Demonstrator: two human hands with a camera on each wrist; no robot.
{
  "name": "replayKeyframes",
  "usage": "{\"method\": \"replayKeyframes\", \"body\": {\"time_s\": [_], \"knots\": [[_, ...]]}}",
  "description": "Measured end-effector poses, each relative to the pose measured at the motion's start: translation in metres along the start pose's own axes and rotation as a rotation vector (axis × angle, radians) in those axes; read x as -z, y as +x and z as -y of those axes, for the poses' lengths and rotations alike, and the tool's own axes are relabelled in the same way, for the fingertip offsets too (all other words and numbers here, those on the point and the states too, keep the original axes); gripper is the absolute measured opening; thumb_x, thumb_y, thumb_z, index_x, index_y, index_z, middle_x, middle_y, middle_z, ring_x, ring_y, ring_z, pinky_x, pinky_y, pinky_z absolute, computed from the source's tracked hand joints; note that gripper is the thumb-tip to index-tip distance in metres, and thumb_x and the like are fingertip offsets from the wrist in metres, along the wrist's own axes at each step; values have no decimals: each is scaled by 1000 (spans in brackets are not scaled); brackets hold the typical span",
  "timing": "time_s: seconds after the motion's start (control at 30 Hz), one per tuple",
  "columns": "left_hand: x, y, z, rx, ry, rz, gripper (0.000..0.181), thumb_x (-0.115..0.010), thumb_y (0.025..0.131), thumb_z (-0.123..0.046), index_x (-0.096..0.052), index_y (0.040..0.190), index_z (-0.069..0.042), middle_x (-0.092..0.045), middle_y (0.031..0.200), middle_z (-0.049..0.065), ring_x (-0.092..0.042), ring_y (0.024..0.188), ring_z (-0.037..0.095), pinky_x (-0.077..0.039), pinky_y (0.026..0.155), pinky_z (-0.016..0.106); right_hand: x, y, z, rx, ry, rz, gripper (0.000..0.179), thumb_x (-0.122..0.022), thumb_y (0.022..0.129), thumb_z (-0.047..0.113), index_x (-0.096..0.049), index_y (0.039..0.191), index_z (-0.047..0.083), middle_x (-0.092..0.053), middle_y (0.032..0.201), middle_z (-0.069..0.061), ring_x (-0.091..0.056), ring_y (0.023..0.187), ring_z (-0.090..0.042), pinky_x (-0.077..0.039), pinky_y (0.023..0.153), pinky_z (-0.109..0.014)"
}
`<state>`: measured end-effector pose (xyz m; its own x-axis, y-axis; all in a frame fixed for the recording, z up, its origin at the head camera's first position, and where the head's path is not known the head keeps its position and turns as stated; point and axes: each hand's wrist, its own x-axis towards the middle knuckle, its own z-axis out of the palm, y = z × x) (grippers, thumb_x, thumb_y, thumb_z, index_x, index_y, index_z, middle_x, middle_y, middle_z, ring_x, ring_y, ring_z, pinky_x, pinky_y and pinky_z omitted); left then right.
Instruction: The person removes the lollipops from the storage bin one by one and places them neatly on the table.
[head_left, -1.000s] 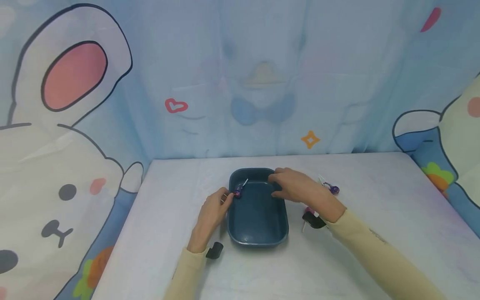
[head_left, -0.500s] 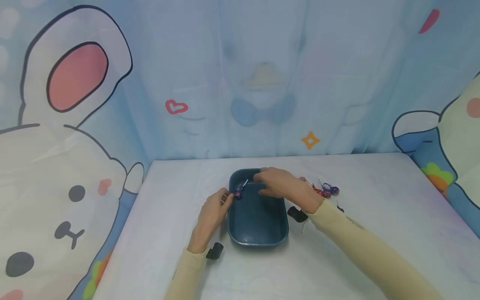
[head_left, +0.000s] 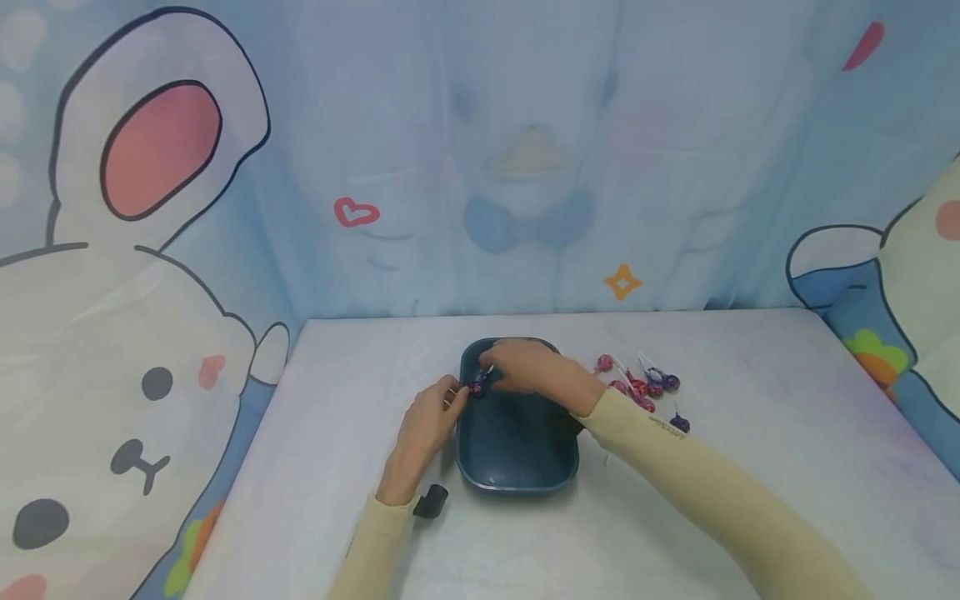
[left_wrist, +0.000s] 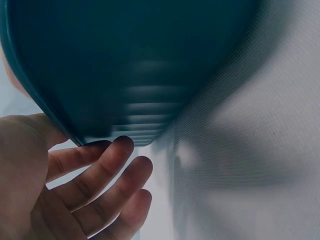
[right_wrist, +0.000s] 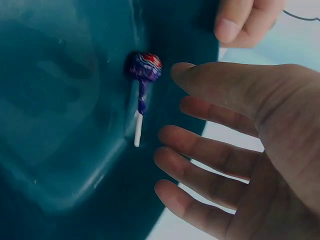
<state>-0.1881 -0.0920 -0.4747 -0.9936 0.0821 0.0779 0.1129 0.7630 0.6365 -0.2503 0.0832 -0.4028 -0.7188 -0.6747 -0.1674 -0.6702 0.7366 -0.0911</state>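
Note:
A dark blue-green tray (head_left: 517, 454) stands on the white table. My left hand (head_left: 423, 433) grips its left rim, thumb on the rim and fingers along the outer wall; in the left wrist view those fingers (left_wrist: 117, 167) lie under the edge. Inside the tray, against the left side, lies a lollipop (right_wrist: 145, 70) in a purple and red wrapper, its white stick pointing away from the left hand. My right hand (head_left: 536, 371) hovers over the tray beside this lollipop. Its fingers (right_wrist: 210, 150) are loosely extended and hold nothing; a small gap separates thumb and candy.
Right of the tray, several lollipops (head_left: 637, 387) in red, pink and purple wrappers lie scattered on the table (head_left: 750, 467), partly behind the right sleeve (head_left: 697, 467). A printed cartoon curtain (head_left: 420, 158) hangs behind the table.
My right hand has moved left across the tray, from its right rim to the lollipop inside. More lollipops on the table have come into view. The left hand keeps its place.

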Motion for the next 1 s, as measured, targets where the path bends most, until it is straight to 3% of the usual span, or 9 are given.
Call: {"method": "replayKeyframes", "body": {"time_s": [0.3,0.63,1.0], "knots": [[-1,1,1,-7,-6,3,26,-43,95,-43,-57,97,-21,-65,89,-3,-57,72,9,-45,60,24,-10,16,4,-56,30,71,36,-68,82,26,-62,115,11,-65,110,-4,-61,103,-19,-46,90,-38],[-2,1,2,13,8,18,25,-44,94,-42,-57,97,-21,-65,89,-3,-57,72,9,-44,59,24,-22,26,7,-38,50,52,24,-69,81,30,-66,100,15,-67,90,0,-62,82,-15,-49,78,-36],[-1,2,1,17,18,14,27,-43,94,-43,-57,97,-21,-64,88,-3,-56,71,9,-44,58,23,-30,32,12,-99,14,43,18,-67,82,31,-67,93,16,-64,76,3,-57,67,-11,-49,67,-32]]}}
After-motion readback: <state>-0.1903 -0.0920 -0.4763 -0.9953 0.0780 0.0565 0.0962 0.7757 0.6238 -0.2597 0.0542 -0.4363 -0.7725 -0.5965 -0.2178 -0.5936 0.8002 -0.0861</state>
